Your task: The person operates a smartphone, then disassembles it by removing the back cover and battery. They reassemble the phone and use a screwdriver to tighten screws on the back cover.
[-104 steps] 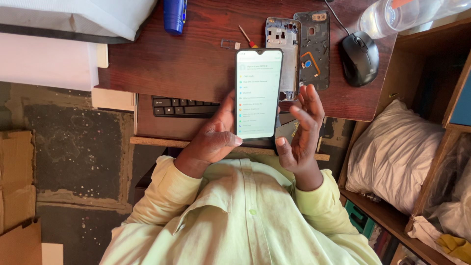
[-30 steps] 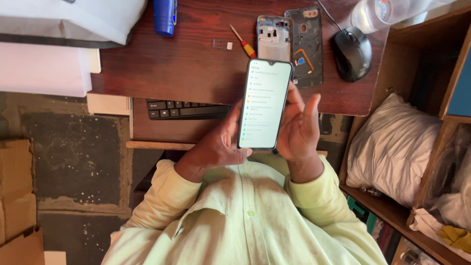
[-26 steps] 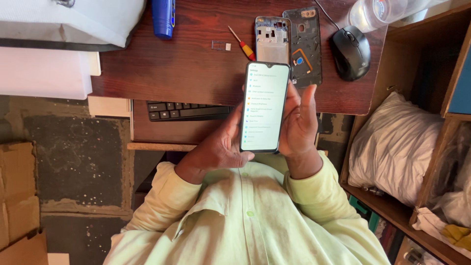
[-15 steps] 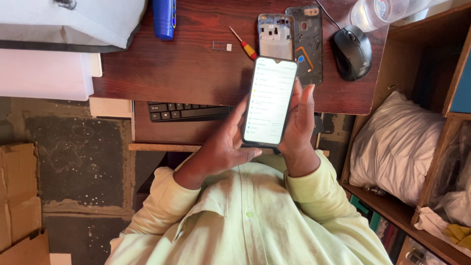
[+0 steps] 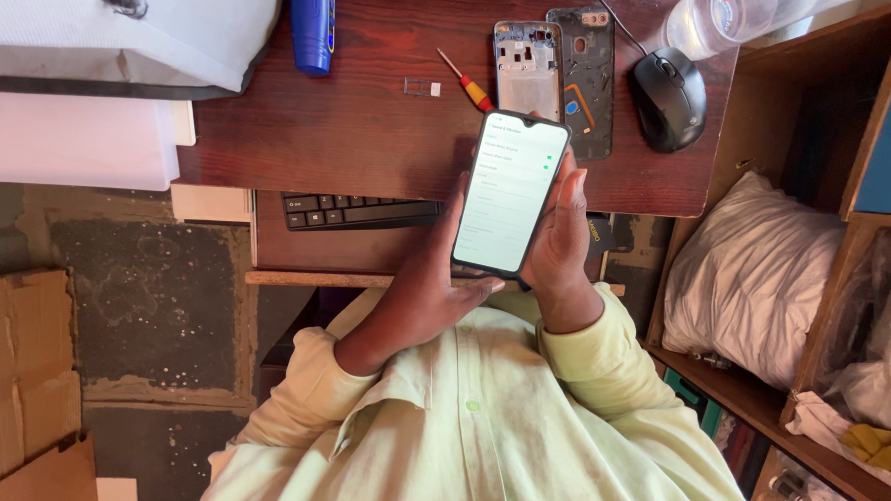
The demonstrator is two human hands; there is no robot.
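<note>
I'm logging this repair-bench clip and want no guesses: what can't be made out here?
Head view only:
- Phone: screen lines too small to read.
- Keyboard: right part hidden behind the left hand and phone.
- Right hand: its fingers lie behind the phone.
- Clear bottle: cut off by the top edge.
- Screwdriver: tip too small to tell.

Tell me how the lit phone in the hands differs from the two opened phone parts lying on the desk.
The lit white-screened smartphone is whole and switched on; the two stripped phone shells show bare insides and no screen. The smartphone is held tilted above the dark red wooden desk by the left hand and right hand; the shells lie flat, side by side, untouched. They share a slim rectangular shape.
</note>
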